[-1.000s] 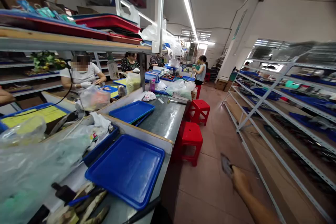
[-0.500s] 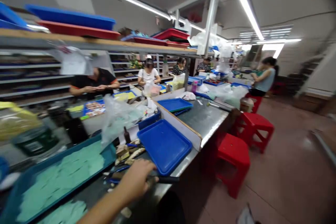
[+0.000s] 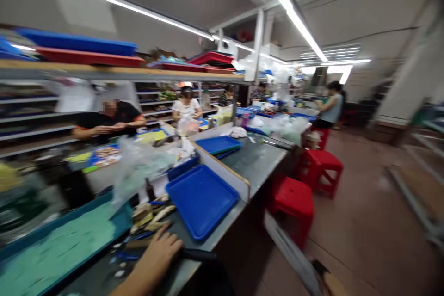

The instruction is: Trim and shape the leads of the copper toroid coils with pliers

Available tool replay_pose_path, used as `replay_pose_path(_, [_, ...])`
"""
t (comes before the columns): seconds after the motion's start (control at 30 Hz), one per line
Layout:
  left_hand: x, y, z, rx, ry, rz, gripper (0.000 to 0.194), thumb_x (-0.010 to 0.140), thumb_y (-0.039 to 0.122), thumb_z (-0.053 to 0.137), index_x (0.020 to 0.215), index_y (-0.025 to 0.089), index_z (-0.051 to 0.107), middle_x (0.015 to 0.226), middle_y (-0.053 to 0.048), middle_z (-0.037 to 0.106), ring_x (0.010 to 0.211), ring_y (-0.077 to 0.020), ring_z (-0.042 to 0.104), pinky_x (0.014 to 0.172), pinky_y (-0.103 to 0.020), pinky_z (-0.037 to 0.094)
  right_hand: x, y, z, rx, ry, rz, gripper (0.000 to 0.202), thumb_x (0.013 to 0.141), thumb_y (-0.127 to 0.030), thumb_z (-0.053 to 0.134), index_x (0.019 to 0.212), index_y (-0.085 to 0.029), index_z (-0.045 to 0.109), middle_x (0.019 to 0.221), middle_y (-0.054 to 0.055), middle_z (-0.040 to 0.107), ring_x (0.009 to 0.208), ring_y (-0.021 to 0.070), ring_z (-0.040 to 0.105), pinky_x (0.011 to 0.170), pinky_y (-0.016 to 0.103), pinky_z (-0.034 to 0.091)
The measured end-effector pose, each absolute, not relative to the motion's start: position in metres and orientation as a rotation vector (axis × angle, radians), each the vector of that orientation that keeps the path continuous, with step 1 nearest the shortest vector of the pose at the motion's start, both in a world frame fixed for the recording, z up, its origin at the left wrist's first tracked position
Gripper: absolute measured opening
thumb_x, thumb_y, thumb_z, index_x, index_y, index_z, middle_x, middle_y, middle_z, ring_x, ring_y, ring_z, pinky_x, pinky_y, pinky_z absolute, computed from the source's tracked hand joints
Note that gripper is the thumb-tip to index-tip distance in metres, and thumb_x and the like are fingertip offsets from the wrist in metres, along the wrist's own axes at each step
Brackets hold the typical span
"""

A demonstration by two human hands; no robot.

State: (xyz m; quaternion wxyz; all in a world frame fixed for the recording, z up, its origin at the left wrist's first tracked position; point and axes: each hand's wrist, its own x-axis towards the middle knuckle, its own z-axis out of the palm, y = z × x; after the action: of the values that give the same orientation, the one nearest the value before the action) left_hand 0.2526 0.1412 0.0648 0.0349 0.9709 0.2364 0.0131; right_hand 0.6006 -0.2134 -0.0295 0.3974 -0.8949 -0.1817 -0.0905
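**L hand at tool pile, R hand w/ grey tool over floor**

L hand is lying over mixed tools nr aisle-side edge of metal tabletop, fingers spreading; grip closure: can't tell. Black handle is projecting past that edge, just beside L fingers. R hand, partly in view, is gripping grey blade-like tool (blurred) off the aisle-side edge, nr red stool.

Δ vs. 0.5 s ago: grey tool is showing more fully, i.e. R hand is coming into view; L hand is staying by pile.

Blue tray is sitting beyond L hand, nr same edge; teal tray w/ pale-green pcs is lying on pile's L side.
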Motion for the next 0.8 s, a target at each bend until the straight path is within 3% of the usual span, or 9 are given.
replay_pose_path(0.07, [0.245,0.155,0.059,2.992,0.649,0.078,0.042,0.091,0.002,0.043,0.100,0.029,0.074,0.098,-0.003,0.076,0.100,-0.0266,0.071,0.118,-0.063,0.030,0.596,-0.246,-0.017,-2.233,-0.579,-0.209,0.035,0.081,-0.066,0.058,0.102,-0.047,0.080,0.108,0.006,0.077,0.097,0.0337,0.075,0.068,0.042,0.065])
replay_pose_path(0.13, [0.247,0.162,0.053,2.991,0.607,0.328,0.026,0.091,0.025,0.059,0.109,0.035,0.075,0.115,-0.004,0.077,0.116,-0.0343,0.067,0.118,-0.064,0.033,0.588,-0.261,-0.001,-2.153,-0.699,-0.194,0.041,0.090,-0.058,0.056,0.107,-0.031,0.082,0.117,0.011,0.075,0.104,0.0313,0.074,0.092,0.038,0.062])
replay_pose_path(0.17, [0.253,0.160,0.052,2.959,0.571,0.400,0.032,0.087,0.036,0.066,0.119,0.037,0.073,0.123,-0.004,0.075,0.124,-0.0384,0.064,0.116,-0.064,0.037,0.583,-0.262,0.006,-2.112,-0.697,-0.202,0.042,0.092,-0.056,0.057,0.110,-0.026,0.081,0.121,0.012,0.074,0.109,0.0310,0.073,0.098,0.037,0.060])
replay_pose_path(0.33, [0.332,0.085,0.064,2.241,0.557,0.325,0.055,0.093,0.059,0.057,0.140,0.031,0.058,0.147,-0.010,0.061,0.136,-0.0347,0.057,0.114,-0.054,0.046,0.557,-0.225,0.036,-1.828,-0.283,-0.042,0.055,0.087,-0.061,0.069,0.124,-0.020,0.075,0.124,0.011,0.073,0.118,0.0311,0.069,0.101,0.036,0.058])
replay_pose_path(0.4, [0.369,0.052,0.069,1.884,0.486,0.234,0.074,0.089,0.064,0.062,0.149,0.024,0.047,0.156,-0.015,0.051,0.143,-0.0335,0.050,0.119,-0.049,0.041,0.550,-0.208,0.039,-1.636,-0.151,0.057,0.064,0.081,-0.065,0.073,0.125,-0.018,0.073,0.122,0.012,0.074,0.115,0.0308,0.070,0.096,0.035,0.060])
replay_pose_path(0.5, [0.400,0.024,0.073,1.579,0.428,0.226,0.086,0.080,0.068,0.071,0.145,0.017,0.048,0.147,-0.022,0.057,0.136,-0.0361,0.056,0.111,-0.047,0.047,0.543,-0.195,0.033,-1.457,-0.051,0.205,0.072,0.072,-0.065,0.082,0.124,-0.016,0.073,0.120,0.011,0.074,0.111,0.0306,0.071,0.082,0.032,0.063])
replay_pose_path(0.6, [0.403,0.016,0.076,1.560,0.410,0.242,0.057,0.088,0.062,0.065,0.122,0.016,0.062,0.114,-0.014,0.071,0.106,-0.0290,0.066,0.093,-0.039,0.051,0.540,-0.196,0.022,-1.409,0.001,0.306,0.074,0.065,-0.063,0.088,0.121,-0.017,0.073,0.119,0.011,0.075,0.110,0.0313,0.071,0.079,0.032,0.064])
replay_pose_path(0.67, [0.400,0.013,0.078,1.588,0.421,0.258,0.044,0.091,0.057,0.063,0.107,0.016,0.065,0.097,-0.007,0.069,0.091,-0.0237,0.063,0.084,-0.034,0.049,0.539,-0.201,0.015,-1.399,0.029,0.334,0.075,0.062,-0.062,0.090,0.118,-0.016,0.073,0.117,0.011,0.075,0.110,0.0322,0.071,0.082,0.034,0.064])
replay_pose_path(0.8, [0.399,0.005,0.075,1.627,0.460,0.300,0.031,0.094,0.047,0.059,0.094,0.016,0.063,0.088,-0.002,0.062,0.085,-0.0188,0.055,0.078,-0.029,0.044,0.538,-0.210,-0.001,-1.396,0.064,0.381,0.078,0.053,-0.062,0.093,0.114,-0.016,0.074,0.114,0.012,0.076,0.111,0.0355,0.071,0.085,0.038,0.065])
